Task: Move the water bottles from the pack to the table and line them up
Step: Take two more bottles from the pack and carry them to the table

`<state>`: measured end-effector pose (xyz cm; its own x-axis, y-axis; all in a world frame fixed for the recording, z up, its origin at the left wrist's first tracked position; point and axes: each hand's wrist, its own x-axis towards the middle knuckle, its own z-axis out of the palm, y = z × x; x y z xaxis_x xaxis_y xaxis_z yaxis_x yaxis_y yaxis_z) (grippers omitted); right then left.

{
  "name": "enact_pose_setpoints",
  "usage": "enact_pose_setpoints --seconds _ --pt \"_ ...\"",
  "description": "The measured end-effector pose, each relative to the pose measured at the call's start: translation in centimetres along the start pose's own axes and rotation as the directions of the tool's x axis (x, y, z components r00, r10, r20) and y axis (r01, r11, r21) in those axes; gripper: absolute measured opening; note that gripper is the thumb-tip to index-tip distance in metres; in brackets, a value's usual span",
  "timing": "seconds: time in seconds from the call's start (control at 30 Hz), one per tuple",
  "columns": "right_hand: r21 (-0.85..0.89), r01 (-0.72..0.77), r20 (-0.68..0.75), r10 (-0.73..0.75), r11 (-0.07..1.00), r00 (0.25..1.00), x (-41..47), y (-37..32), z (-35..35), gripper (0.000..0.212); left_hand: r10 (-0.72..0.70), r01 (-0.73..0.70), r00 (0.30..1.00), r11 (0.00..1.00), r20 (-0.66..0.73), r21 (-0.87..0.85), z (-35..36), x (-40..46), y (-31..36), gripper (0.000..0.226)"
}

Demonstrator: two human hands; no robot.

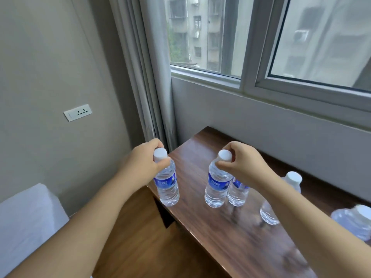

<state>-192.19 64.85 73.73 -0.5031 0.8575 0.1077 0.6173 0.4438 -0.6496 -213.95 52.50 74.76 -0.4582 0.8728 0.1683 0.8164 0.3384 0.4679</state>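
Bottles (168, 185), perhaps five visible, two gripped by fingers (224, 164).

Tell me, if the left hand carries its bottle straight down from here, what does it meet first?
Probably the table near its left corner. The left hand grips its bottle by the neck, with the base at that corner; depth is unclear, so it may already be touching.

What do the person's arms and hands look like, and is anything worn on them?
Both arms are bare as far as the picture shows: no sleeve covers either forearm. The left hand and the right hand have no gloves, and no rings, watch or bracelet can be seen. No marks show on them.
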Motion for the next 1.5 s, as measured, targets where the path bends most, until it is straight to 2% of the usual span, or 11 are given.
enact_pose_setpoints --seconds 0.23,0.43,0.67,0.87,1.03,1.23,1.4,1.5 --pt "-0.045 -0.120 -0.040 0.119 0.992 0.992 7.7 1.0 2.1 0.020 0.106 -0.111 0.985 0.993 0.135 0.030 3.4 10.8 -0.9 0.016" --pt "-0.082 -0.234 -0.075 0.229 0.969 0.971 11.8 2.2 2.6 0.021 0.228 -0.250 0.941 0.966 0.248 0.059 6.3 18.1 0.6 0.013" --pt "-0.134 -0.449 -0.192 0.422 0.883 0.886 15.0 3.1 3.1 0.026 0.376 -0.405 0.843 0.914 0.384 -0.007 10.3 24.6 2.7 0.009" --pt "-0.123 -0.574 -0.240 0.537 0.809 0.808 16.2 3.5 4.4 0.029 0.477 -0.520 0.742 0.853 0.472 -0.044 12.4 27.4 3.2 0.012" --pt "-0.083 -0.644 -0.260 0.607 0.761 0.751 16.0 3.5 5.5 0.029 0.528 -0.563 0.696 0.822 0.486 -0.087 13.2 28.3 3.2 0.012" --pt "-0.014 -0.661 -0.296 0.628 0.750 0.719 15.6 3.1 6.1 0.030 0.543 -0.541 0.645 0.821 0.538 -0.180 13.7 28.4 2.6 0.029" --pt "0.029 -0.700 -0.326 0.669 0.714 0.668 14.5 2.5 6.6 0.036 0.497 -0.452 0.667 0.862 0.555 -0.228 13.7 28.3 0.9 0.041" --pt "0.079 -0.713 -0.339 0.692 0.696 0.638 12.8 1.9 7.3 0.041 0.433 -0.400 0.706 0.897 0.561 -0.189 13.6 27.5 -1.3 0.035"
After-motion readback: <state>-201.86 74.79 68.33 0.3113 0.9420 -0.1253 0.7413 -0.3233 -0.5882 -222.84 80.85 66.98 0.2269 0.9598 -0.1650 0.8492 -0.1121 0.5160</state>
